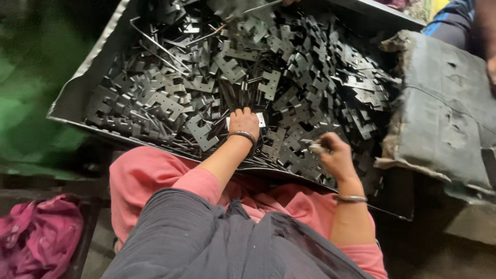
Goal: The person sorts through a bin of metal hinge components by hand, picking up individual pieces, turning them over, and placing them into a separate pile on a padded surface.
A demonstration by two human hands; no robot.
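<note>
Metal plates (268, 82) | left hand (243, 123) buried | right hand (336, 155) pinch blurred

A large metal tray (77, 98) holds a dense heap of dark stamped metal plates (305, 67), with thin metal rods (155, 45) lying among them. The left hand (244, 123) rests knuckles-up on the heap, fingers curled into the plates, a bangle (243, 135) at the wrist. The right hand (336, 155) pinches a small plate (316, 148) above the tray's near edge. A worn grey cushion (444, 108) lies just beside the tray.
</note>
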